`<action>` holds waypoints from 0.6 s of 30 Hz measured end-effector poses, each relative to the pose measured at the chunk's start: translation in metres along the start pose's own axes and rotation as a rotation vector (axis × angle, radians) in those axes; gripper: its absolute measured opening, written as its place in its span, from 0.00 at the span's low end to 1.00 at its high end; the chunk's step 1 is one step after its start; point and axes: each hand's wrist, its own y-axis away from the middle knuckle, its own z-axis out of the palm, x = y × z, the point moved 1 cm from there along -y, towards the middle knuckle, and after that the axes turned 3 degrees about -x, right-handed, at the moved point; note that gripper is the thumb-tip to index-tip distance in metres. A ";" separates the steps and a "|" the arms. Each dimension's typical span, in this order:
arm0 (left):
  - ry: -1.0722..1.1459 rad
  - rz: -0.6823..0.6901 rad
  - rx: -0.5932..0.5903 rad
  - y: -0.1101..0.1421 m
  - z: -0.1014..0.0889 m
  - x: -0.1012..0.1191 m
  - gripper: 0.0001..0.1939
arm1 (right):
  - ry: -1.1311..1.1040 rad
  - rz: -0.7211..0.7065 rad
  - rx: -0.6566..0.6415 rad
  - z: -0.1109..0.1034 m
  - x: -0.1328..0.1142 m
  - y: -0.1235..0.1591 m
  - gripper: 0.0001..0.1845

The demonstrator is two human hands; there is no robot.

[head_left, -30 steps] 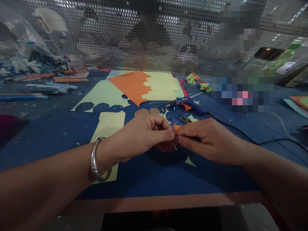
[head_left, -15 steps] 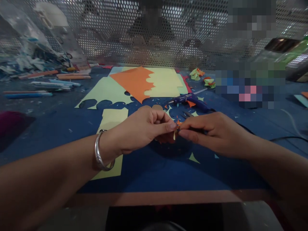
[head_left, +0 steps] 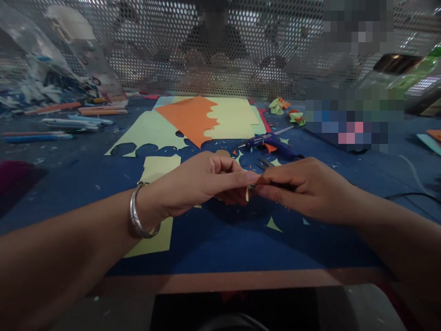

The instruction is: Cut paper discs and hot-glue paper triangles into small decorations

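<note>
My left hand (head_left: 220,181), wearing a silver bangle (head_left: 135,211), is closed with thumb and fingers pinching a small curled paper piece (head_left: 247,193) in pale yellow and orange. My right hand (head_left: 303,188) meets it, its thumb and forefinger pressed together at the same piece's edge. Much of the piece is hidden by my fingers. Dark pointed metal tips (head_left: 263,163) show just beyond my right hand; whether it touches them I cannot tell. A pale yellow sheet (head_left: 160,168) lies partly under my left wrist. Small paper scraps (head_left: 274,225) are scattered around on the blue tabletop.
A blue glue gun (head_left: 275,141) with its cord lies beyond my right hand. Cut sheets, including an orange sheet (head_left: 191,117) and a pale green sheet (head_left: 148,131), lie farther back. Markers (head_left: 74,122) are at left, crumpled paper (head_left: 278,105) at back right, before a perforated metal panel (head_left: 155,59).
My left thumb has slid slightly right, closer to my right fingertips, and the paper piece has turned a little between them. The whole view has shifted slightly.
</note>
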 end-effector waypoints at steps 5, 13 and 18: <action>-0.094 0.008 -0.020 0.002 -0.002 0.004 0.12 | 0.022 0.053 -0.023 0.001 -0.001 0.001 0.17; -0.359 0.149 0.070 0.002 -0.001 0.003 0.05 | -0.003 0.053 -0.035 0.001 0.001 0.000 0.15; -0.128 0.158 0.076 -0.001 -0.002 0.001 0.05 | -0.068 0.101 -0.001 -0.003 0.001 0.002 0.16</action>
